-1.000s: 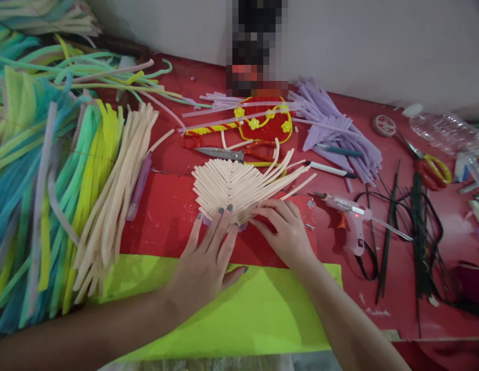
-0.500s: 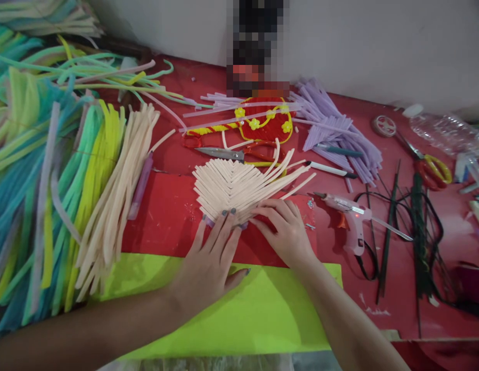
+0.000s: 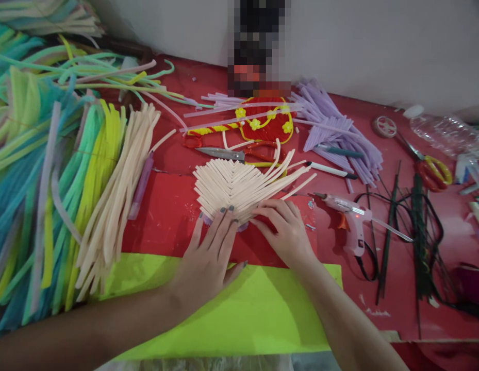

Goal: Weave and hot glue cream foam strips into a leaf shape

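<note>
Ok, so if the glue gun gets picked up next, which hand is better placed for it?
Probably the right hand: it's at the cream piece, on the side nearer the glue gun. The left hand lies farther away, resting on the piece's lower edge.

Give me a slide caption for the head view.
Left hand and right hand at the near end of a cream chevron, glue gun to the right.

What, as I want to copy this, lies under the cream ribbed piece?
Purple material peeks out at the lower edge; the cream piece and left hand hide the rest.
</note>
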Available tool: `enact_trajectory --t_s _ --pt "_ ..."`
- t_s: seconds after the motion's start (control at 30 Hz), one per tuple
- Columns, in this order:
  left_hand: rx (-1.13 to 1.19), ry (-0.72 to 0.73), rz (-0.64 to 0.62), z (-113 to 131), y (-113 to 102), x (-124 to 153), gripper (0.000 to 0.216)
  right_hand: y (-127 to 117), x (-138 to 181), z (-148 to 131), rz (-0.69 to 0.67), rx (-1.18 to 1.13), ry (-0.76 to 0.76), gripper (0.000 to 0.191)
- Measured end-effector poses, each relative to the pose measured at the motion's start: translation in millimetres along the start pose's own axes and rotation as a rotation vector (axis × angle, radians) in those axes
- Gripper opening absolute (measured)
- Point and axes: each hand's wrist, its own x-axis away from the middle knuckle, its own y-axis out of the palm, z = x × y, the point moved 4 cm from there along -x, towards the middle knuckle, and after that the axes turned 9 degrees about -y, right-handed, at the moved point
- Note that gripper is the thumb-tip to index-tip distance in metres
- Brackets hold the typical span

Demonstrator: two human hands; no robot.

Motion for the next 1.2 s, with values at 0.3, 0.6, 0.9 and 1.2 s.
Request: enact_trajectory --t_s 0.3,0.6,0.9,1.2 --pt "0.011 0.053 0.029 4.3 -0.5 3.5 0.057 0.5 -0.4 0.3 -0.007 -0.002 0.008 0.011" --pt "0.026 0.052 -0.003 3.1 -0.3 4.0 0.058 0.6 -0.2 0.5 -0.012 -0.012 0.014 0.011" --pt "0.017 0.069 0.016 4.6 0.7 4.3 0.059 0.6 0.0 0.8 -0.011 -0.026 0.021 0.01" --pt "0.041 0.071 -0.007 3.3 0.4 4.5 0.06 0.8 -0.1 1.5 -0.011 -0.028 0.024 0.011"
